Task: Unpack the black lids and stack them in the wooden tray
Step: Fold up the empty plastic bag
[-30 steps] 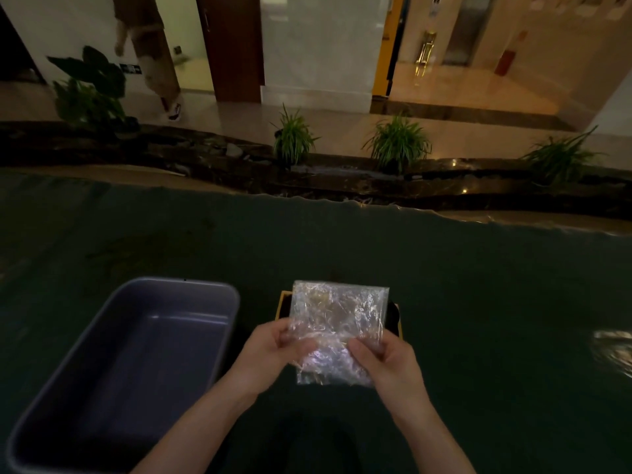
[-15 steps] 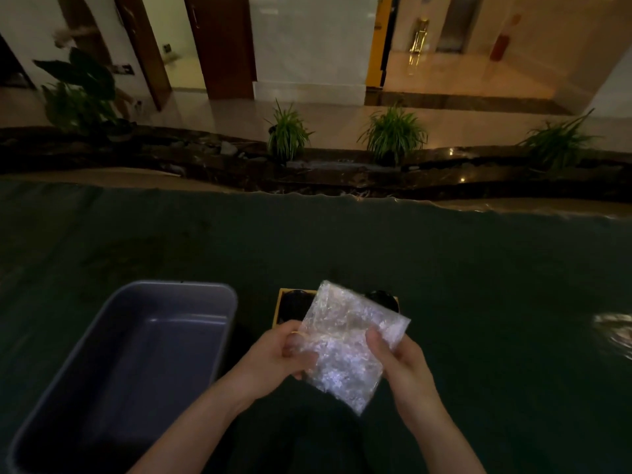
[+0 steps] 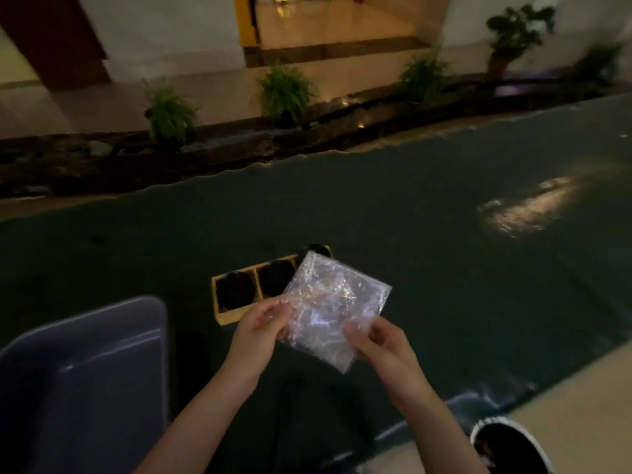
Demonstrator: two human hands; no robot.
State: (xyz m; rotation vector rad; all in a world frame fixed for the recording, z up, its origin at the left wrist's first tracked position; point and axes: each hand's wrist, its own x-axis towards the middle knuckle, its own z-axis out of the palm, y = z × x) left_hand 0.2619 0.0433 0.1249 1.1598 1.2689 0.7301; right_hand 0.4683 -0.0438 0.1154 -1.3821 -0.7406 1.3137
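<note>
Holding crinkly plastic packet [image 3: 333,307] w/ both hands: left hand [image 3: 261,325] grip pinches its left edge, right hand [image 3: 378,343] grasps bottom, just above wooden tray [image 3: 236,316] holding black lids [image 3: 236,290]. Slick wrap could slip, dropping the contents.

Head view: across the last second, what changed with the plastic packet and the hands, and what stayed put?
The plastic packet turned from square-on to corner-down. It now uncovers two compartments of the wooden tray, each with a black lid. The camera swung right and tilted. Unchanged: left hand and right hand both grip the packet, unopened; the grey bin sits left of the tray.
</note>
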